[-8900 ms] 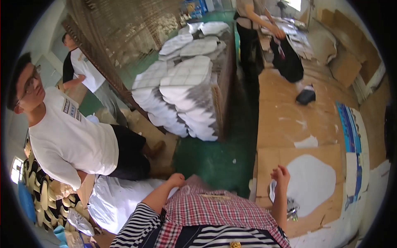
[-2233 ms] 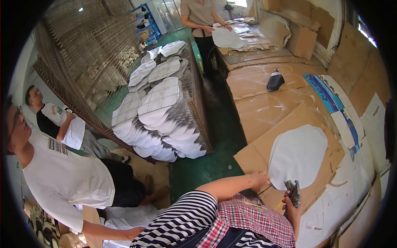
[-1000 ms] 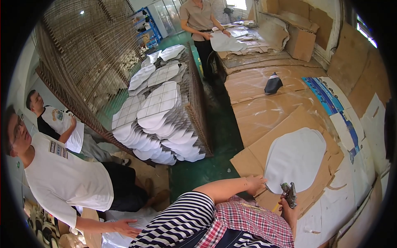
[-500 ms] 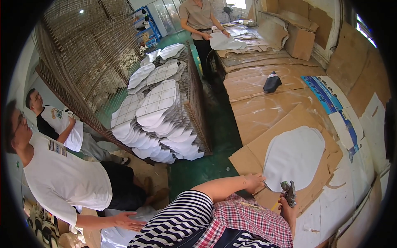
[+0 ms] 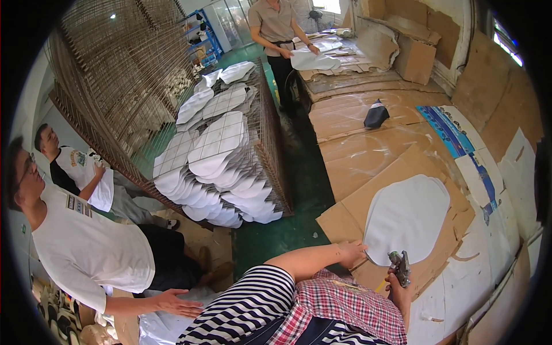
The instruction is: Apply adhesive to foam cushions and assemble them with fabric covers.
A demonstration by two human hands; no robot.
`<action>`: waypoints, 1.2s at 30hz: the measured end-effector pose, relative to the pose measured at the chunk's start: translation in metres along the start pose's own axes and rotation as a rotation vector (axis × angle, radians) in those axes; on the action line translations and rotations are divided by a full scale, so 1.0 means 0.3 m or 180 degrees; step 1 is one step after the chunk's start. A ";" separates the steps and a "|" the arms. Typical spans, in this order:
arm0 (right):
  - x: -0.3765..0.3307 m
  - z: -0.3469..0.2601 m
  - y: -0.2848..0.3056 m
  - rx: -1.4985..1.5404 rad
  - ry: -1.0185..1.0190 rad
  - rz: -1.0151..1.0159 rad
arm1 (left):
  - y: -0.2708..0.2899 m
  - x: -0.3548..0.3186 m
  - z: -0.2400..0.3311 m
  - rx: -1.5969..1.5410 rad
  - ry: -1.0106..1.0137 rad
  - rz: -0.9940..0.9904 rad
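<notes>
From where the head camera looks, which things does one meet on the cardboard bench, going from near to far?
Right hand with metal spray tool → white oval sheet → black bag-like object → cardboard box.

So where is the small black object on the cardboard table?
In the head view, the black object lies upper right on the cardboard table, beyond the white panel.

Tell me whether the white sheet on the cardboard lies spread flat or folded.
Spread flat: the white sheet shows its whole rounded outline on the cardboard, no fold visible.
</notes>
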State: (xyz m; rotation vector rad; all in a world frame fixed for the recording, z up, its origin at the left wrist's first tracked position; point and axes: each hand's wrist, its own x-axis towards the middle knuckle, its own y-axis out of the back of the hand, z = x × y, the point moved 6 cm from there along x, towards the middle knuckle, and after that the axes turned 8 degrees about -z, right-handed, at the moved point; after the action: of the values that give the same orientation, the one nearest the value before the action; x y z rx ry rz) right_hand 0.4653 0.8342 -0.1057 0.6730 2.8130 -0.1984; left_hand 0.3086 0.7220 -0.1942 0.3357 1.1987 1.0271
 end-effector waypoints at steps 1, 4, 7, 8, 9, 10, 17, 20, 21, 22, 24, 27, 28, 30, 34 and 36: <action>0.000 0.000 0.001 -0.0002 0.0003 -0.0001 | -0.002 0.001 -0.001 0.0001 0.0000 0.0004; 0.000 0.009 0.005 -0.0029 -0.0040 -0.0006 | -0.004 0.005 -0.002 0.0029 0.0012 0.0042; 0.000 0.011 0.005 -0.0040 -0.0043 -0.0032 | -0.002 0.005 0.002 0.0031 0.0013 0.0021; -0.001 0.009 0.003 -0.0019 -0.0037 -0.0027 | -0.003 0.007 0.001 0.0052 0.0021 0.0023; -0.002 0.007 0.002 0.0002 -0.0032 -0.0022 | -0.005 0.009 0.000 0.0074 0.0028 0.0024; -0.003 0.003 -0.001 0.0000 -0.0030 -0.0025 | -0.012 0.013 -0.004 0.0073 0.0030 0.0027; -0.002 -0.003 -0.005 -0.0082 -0.0006 -0.0037 | -0.017 0.019 -0.011 0.0033 0.0015 0.0096; 0.003 0.006 -0.001 -0.0092 0.0008 -0.0045 | -0.005 0.005 0.000 0.0041 0.0000 0.0029; 0.004 0.009 -0.001 -0.0090 0.0036 -0.0076 | -0.003 0.003 0.001 0.0029 0.0000 0.0006; 0.005 0.012 -0.001 -0.0091 0.0038 -0.0079 | -0.005 0.002 0.000 0.0028 0.0002 0.0008; 0.007 0.014 -0.002 -0.0091 0.0046 -0.0089 | -0.006 0.001 -0.003 0.0047 0.0042 0.0131; 0.007 0.018 -0.001 -0.0059 0.0011 -0.0079 | -0.008 0.002 -0.005 0.0025 0.0011 0.0165; 0.007 0.016 -0.002 -0.0057 0.0010 -0.0077 | -0.009 0.004 -0.005 0.0027 0.0010 0.0163; 0.006 0.012 -0.005 -0.0051 -0.0003 -0.0057 | -0.011 0.006 -0.006 0.0037 0.0033 0.0136; 0.015 0.028 0.001 -0.0079 -0.0043 -0.0168 | -0.010 0.008 -0.005 0.0046 0.0034 0.0098; 0.017 0.032 0.001 -0.0102 -0.0052 -0.0168 | -0.017 0.012 -0.010 0.0051 0.0047 0.0148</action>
State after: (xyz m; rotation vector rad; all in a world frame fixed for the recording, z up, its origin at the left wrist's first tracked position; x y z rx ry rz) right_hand 0.4631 0.8348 -0.1162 0.5878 2.8140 -0.1670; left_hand 0.3085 0.7214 -0.2010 0.3706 1.2176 1.0623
